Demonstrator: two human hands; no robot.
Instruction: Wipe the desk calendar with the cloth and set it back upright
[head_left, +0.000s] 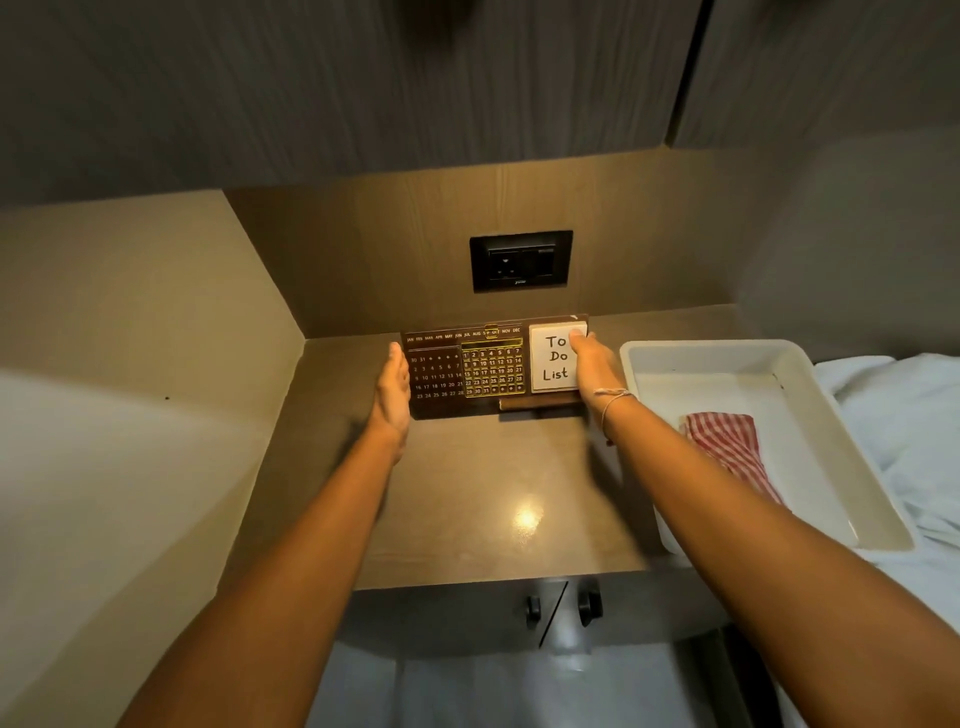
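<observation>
We are looking down at a brown surface (467, 499) set in a wall niche, with both our bare arms reaching forward. The desk calendar (467, 371), a dark brown board with month names along its top and two number grids, is standing at the back of the surface, close to the rear wall and just under a black wall socket (521, 261). It is leaning slightly backward on its base, facing us. A white pad reading "To Do List" (555, 357) is occupying the calendar's right end.

Our left hand (395, 395) is standing edge-on against the calendar's left side, palm turned inward, fingers straight and together; this grip is flat and open, closing around nothing, and we cannot tell whether it is pressing the edge or only sitting just beside it. Our right hand (595, 366) is reaching over the calendar's right end, the fingertips touching the upper right corner of the white pad while the palm is covering the board's right edge. How far that grip is wrapping behind the board is hidden, so we cannot tell whether it is truly clasping. A thin bracelet (615, 399) is showing on the right wrist.

The cloth (727, 447), red and white checked, is lying crumpled inside a white tray (644, 358) to the right of the calendar, well apart from both hands. The tray is sitting partly on the surface, beside white bedding (904, 405).
</observation>
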